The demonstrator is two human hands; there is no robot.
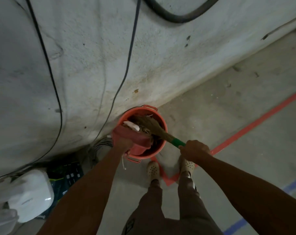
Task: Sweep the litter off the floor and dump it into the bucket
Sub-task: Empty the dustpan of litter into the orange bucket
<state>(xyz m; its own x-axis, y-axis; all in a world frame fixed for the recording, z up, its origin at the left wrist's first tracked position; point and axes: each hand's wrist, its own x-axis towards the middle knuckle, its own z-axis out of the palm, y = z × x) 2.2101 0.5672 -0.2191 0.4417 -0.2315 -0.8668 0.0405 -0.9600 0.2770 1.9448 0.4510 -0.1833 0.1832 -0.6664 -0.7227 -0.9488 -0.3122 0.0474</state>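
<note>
- Right now the person stands over the orange bucket (158,116), which sits on the floor (228,116) right against the wall (93,65).
- The left hand (124,144) grips the back of the pink dustpan (132,134) and holds it tipped over the near-left side of the bucket's rim.
- The right hand (194,150) is closed tight around the green end of the broom (154,127). The brown bristles reach down into the bucket, just beside the front of the dustpan.
- The litter (132,125), a white scrap of paper and some brown bits, lies at the dustpan's lip and inside the bucket.
- I think this is the dumping step. The sweeping looks done for this load.
- Next, I think the broom needs to brush the last bits off the pan, and the pan needs to tip more so nothing sticks.
- The pan should be kept over the bucket's mouth, or bits could fall onto the floor.
- I cannot tell if more litter waits on the floor out of view.
</note>
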